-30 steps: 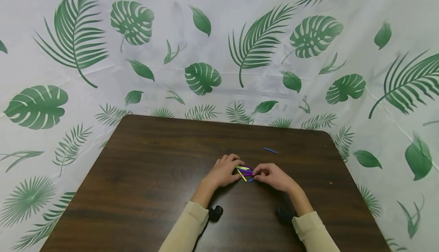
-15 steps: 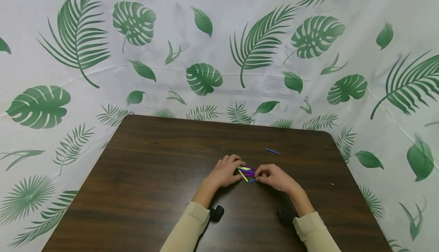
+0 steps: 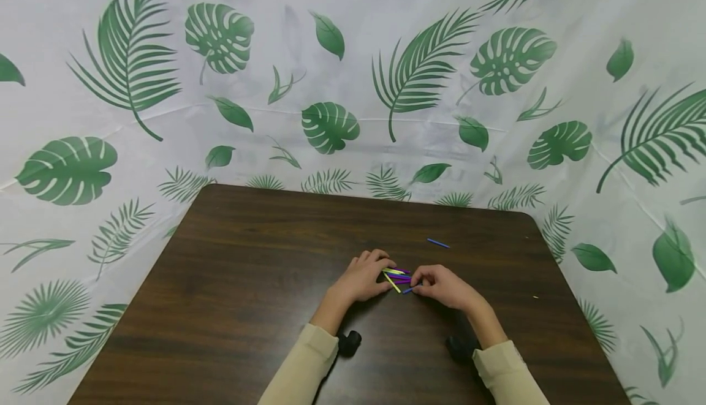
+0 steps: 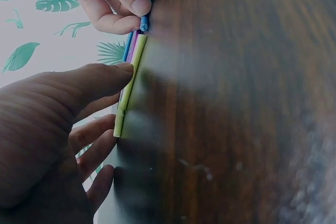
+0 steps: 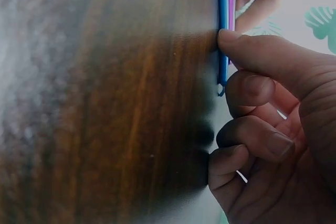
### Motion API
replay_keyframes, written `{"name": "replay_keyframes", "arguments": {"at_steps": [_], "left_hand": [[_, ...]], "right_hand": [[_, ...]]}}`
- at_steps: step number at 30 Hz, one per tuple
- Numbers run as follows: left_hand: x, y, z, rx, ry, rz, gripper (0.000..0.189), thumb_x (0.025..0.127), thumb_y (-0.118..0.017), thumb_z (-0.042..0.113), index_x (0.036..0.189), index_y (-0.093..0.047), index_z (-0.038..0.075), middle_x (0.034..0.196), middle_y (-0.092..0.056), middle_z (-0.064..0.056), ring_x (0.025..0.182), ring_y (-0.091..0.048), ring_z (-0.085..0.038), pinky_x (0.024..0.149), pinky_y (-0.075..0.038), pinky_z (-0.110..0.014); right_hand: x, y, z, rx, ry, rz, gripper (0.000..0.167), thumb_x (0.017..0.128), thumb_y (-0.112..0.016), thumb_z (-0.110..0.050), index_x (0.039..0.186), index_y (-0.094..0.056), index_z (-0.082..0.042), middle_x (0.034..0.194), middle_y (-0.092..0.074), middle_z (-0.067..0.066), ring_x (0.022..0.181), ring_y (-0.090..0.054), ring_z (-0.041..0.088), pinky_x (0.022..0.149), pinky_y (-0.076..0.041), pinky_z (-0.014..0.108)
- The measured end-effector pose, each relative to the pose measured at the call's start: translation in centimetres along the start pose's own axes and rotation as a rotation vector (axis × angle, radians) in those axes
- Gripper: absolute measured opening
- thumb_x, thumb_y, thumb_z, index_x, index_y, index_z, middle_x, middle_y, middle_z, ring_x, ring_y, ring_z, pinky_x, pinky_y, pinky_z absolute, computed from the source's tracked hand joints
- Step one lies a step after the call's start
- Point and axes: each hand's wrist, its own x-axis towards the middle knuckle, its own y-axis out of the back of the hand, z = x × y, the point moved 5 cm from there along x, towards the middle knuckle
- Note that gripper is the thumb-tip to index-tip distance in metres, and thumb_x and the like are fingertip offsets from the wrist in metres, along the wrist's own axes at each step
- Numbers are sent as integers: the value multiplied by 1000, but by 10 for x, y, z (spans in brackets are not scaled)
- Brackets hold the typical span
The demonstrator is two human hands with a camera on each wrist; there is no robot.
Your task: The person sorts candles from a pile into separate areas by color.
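Observation:
Several thin yellow, purple and blue sticks lie in a loose pile on the brown table, between the two hands in the head view. My left hand [image 3: 361,277] rests at the pile's left side, thumb against a yellow stick [image 4: 134,80] and the other fingers loosely extended beyond it. At the right end, my right hand [image 3: 444,287] pinches a blue stick [image 5: 223,19] between thumb and index finger. A purple stick [image 5: 231,14] shows right behind it in the right wrist view. Fingers and sticks hide part of the pile.
A lone blue stick [image 3: 438,243] lies farther back on the dark wooden table [image 3: 248,258]. One tiny pale speck [image 3: 535,297] sits toward the right edge. Behind the table hangs a white cloth [image 3: 265,135] printed with green leaves.
Both hands keep nearly the same places around the pile, with no clear movement of the sticks. The whole head view has shifted slightly.

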Motion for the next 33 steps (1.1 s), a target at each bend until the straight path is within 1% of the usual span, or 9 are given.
{"name": "replay_keyframes", "arguments": {"at_steps": [5, 15, 20, 26, 29, 33], "left_hand": [[0, -1, -1, -3, -1, -1, 45, 104, -73, 37, 146, -66, 25, 158, -53, -1, 142, -49, -27, 113, -43, -47], [1, -3, -3, -1, 0, 13, 42, 104, -73, 37, 144, -67, 26, 156, -54, 0, 141, -50, -27, 110, -44, -46], [0, -2, -3, -13, -6, 22, 42, 104, -73, 35, 144, -67, 25, 155, -54, -1, 140, -50, -28, 109, -44, -46], [0, -1, -2, -16, -6, 17, 42, 104, -74, 36, 144, -68, 24, 155, -54, -1, 140, -50, -28, 110, -43, -46], [0, -1, -3, -16, -4, 16, 42, 103, -74, 36, 143, -68, 24, 156, -54, 0, 140, -50, -28, 110, -43, -46], [0, -1, -4, -22, -3, 15, 42, 103, -74, 35, 143, -68, 24, 156, -54, 0, 140, -50, -27, 110, -43, -46]], "right_hand": [[1, 0, -1, -5, 1, -5, 9, 103, -75, -17, 106, -74, -9, 73, -54, 1, 58, -46, 8, 56, -40, 25], [1, 0, -1, -11, -7, 0, 8, 103, -74, -17, 105, -73, -8, 72, -54, -1, 60, -47, 9, 58, -41, 25], [1, 0, 1, -3, 0, 5, 9, 103, -73, -16, 106, -73, -8, 73, -55, -1, 60, -48, 9, 58, -42, 25], [1, 1, 3, 10, 4, 12, 10, 105, -71, -14, 110, -73, -5, 75, -58, 1, 60, -47, 8, 59, -42, 25], [0, 2, 4, -3, -1, 18, 12, 105, -71, -16, 109, -74, -6, 76, -59, 1, 61, -48, 9, 60, -42, 25], [-1, 3, 4, -13, -19, 30, 12, 106, -70, -22, 107, -75, -11, 76, -59, -1, 63, -50, 10, 62, -44, 26]]}}
